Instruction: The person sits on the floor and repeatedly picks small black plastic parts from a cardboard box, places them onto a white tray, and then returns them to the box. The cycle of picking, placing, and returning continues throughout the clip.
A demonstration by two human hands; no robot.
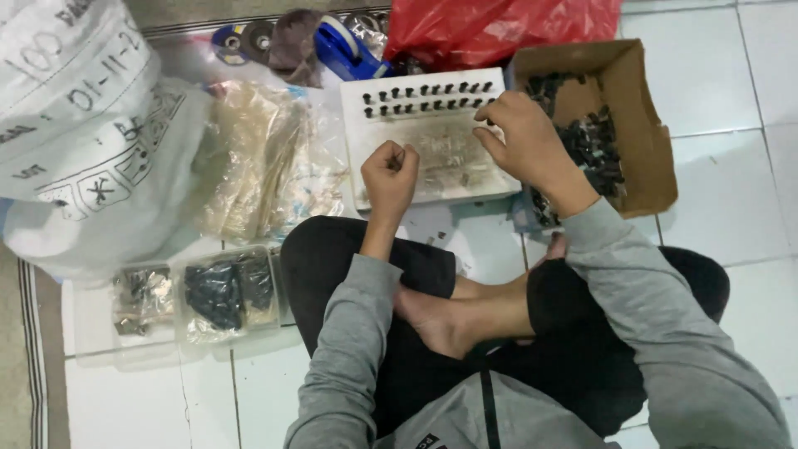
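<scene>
left hand (391, 179): clenched in a loose fist over the white board (428, 170); something small and dark shows between thumb and fingers, too small to identify
right hand (522, 133): fingers curled down at the board's right end, tips on the row of small black parts (424, 96); cannot tell if the grip has one pinched
small black parts: seated upright in two rows along the board's far edge; more loose ones in the cardboard box (619, 125) just right of the board
handling: likely light, stiff, tiny, easy to drop; best pinched by the head with fingertips
board: flat on the tiled floor (731, 166), in front of crossed legs
left side: clear plastic bags (216, 291) with dark pieces, big white sack (79, 125)
far: red plastic bag (499, 29)
</scene>
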